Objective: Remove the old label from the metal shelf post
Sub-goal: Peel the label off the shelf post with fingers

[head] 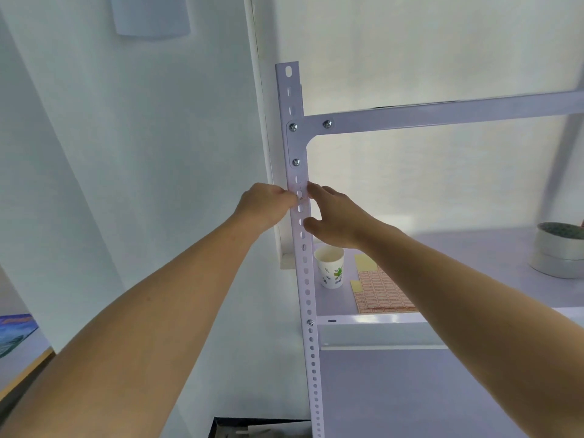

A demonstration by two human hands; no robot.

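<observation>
A white perforated metal shelf post (306, 279) runs up the middle of the head view. My left hand (265, 205) reaches it from the left, fingertips pinched together against the post's front face at a small pale label (301, 198), most of which is hidden by the fingers. My right hand (335, 216) is at the post's right edge at the same height, its index finger above and its thumb below, touching the post.
On the shelf board (474, 248) behind the post stand a paper cup (330, 267), a sheet of red-printed labels (382, 292) with yellow sticky notes, and a round tin (559, 248) at the right. A crossbar (442, 113) is bolted above. White wall lies to the left.
</observation>
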